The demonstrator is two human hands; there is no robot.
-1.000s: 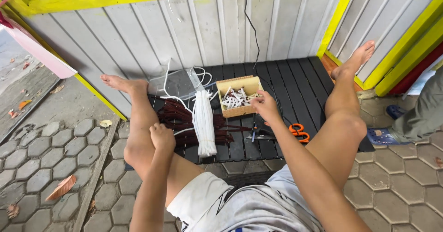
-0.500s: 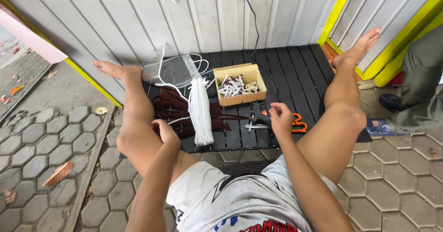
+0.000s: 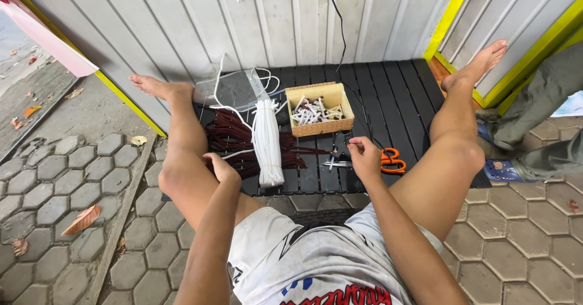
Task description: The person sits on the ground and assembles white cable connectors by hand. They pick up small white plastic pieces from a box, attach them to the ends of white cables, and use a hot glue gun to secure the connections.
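On my feed the far left is grey hexagonal paving [image 3: 73, 177] with a few dry leaves [image 3: 81, 219] on it. Next comes the left leg, bent at the knee, its bare foot [image 3: 159, 87] resting at the edge of a black slatted panel [image 3: 395, 92] that lies against a corrugated metal wall [image 3: 182, 26]. The left hand [image 3: 221, 167] sits just inside that knee, fingers curled down over the near ends of a pile of dark red cords [image 3: 234, 141]; I cannot tell whether it actually pinches any of them. Just right of it a bundle of white cords [image 3: 267, 138] lies lengthwise across the red pile, with a clear plastic bag [image 3: 234, 89] and loose white strands behind it. Further right stands a small cardboard box [image 3: 320, 108] full of white short pieces. Near it, on the slats, lies a small metal tool [image 3: 335, 159]. The right hand [image 3: 366, 157] hovers just beside that tool, fingers loosely curled in; it seems to pinch something thin, but that is too small for me to make out. Orange-handled scissors [image 3: 392, 160] lie touching its far side. At the right edge I see another person's grey trouser leg [image 3: 534, 98].
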